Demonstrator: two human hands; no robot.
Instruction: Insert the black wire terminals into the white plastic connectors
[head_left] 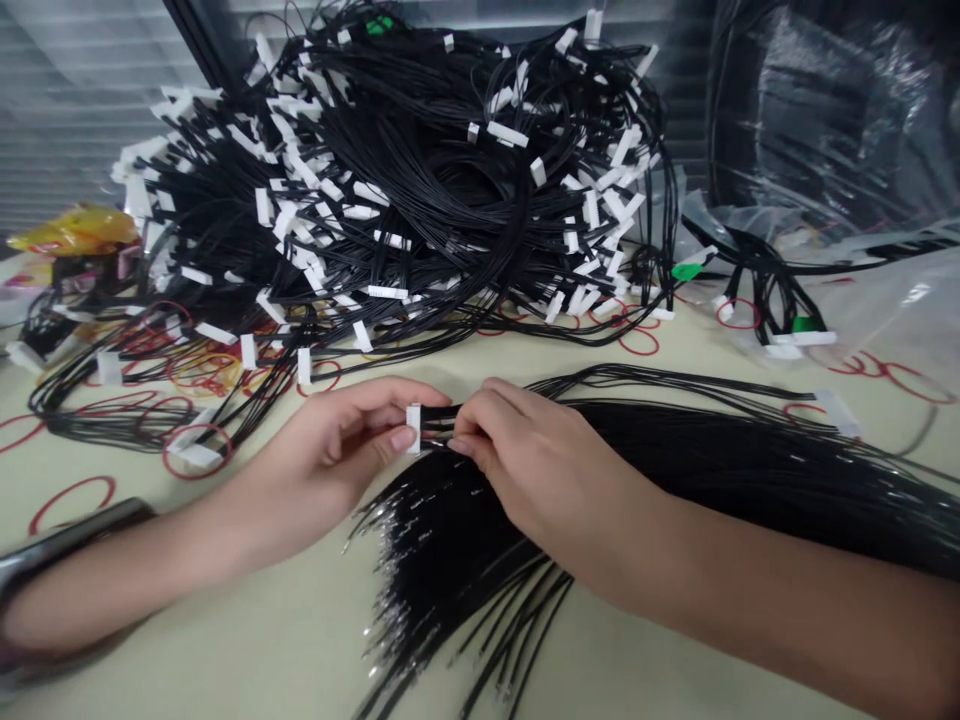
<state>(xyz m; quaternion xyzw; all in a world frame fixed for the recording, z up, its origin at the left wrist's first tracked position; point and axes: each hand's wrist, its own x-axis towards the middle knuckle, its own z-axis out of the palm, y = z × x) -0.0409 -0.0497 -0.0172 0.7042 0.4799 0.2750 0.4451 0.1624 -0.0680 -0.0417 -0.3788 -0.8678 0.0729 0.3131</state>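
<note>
Left grip [330, 455] pinching a white connector [413, 428] firmly between thumb and fingers, right grip [525, 470] pressed together on its black wires [442, 425] just behind, these fanning away right across the cream worktop [247, 640], a heaped pile of wire harnesses [390, 180] far beyond.

Pale cream tabletop [225, 640], crowded. Big heap of black wires [390, 190] with white connectors sits at the back, middle, spilling forward toward the left. Fanned bundle of black wires [465, 560] lies front right, thin bare ends splayed toward the front edge. Red rubber bands [71, 505] scattered around, most at left along the heap's front, a few at right. Small bunch of wires [757, 290] with green-and-white connectors lies on a clear plastic bag [900, 310] right of the heap. Yellow packet [75, 230] far left, at the back.
</note>
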